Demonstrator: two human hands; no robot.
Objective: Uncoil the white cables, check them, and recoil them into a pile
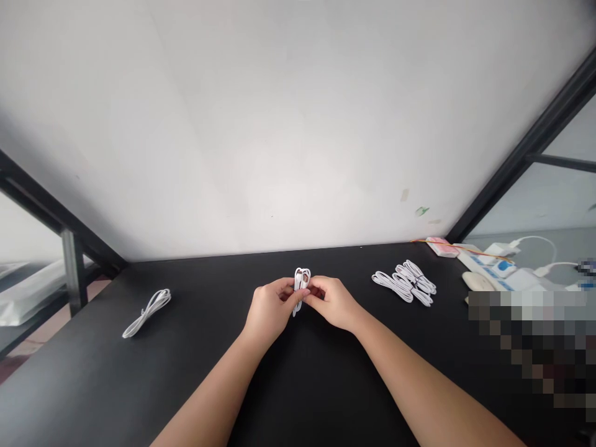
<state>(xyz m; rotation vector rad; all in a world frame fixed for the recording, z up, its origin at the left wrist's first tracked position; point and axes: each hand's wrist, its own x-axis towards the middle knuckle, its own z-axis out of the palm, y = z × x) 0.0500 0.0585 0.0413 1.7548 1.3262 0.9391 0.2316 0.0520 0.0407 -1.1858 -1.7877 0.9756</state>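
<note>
Above the middle of the black table, both hands hold one white cable (302, 274) folded into a narrow bundle. My left hand (274, 305) pinches it from the left, its thumb across the front. From the right, my right hand (331, 299) grips the same bundle with thumb and fingertips; its inner fingers are partly hidden. Loops of the cable stick up over the fingers, and a short end hangs below. Off to the left lies another bundled white cable (148, 312). Several more white cable bundles (408, 282) lie together on the right.
The black table (200, 372) meets a pale wall (279, 155) at its back edge. At the far right are a pink-and-white box (441, 247), a power strip (482, 264) with white plugs, and a pale mouse-shaped object (478, 281). Black metal frame bars (74, 273) rise on both sides.
</note>
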